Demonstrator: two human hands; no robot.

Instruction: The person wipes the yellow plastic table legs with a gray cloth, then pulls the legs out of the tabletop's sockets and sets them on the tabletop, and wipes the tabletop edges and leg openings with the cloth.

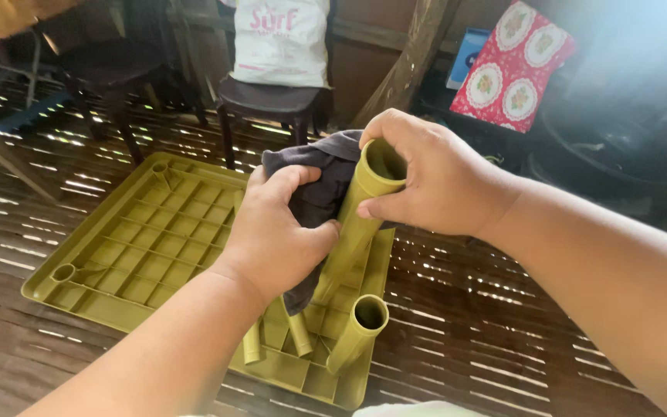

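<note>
A slatted wooden floor [503, 324] carries an upturned olive plastic table [140, 247]. Above it the right hand [434, 181] is wrapped around the open top of a hollow olive leg [353, 228], whose long axis slants down and leftward. The left hand [279, 232], just beside it, presses a dark cloth [322, 189] against that leg's left side.

We see a dark slatted wooden floor [457, 309] with sunlight through the gaps, a dark chair [272, 104] carrying a white sack [281, 42], and a red floral box [512, 66] by a slanted post [407, 66].
</note>
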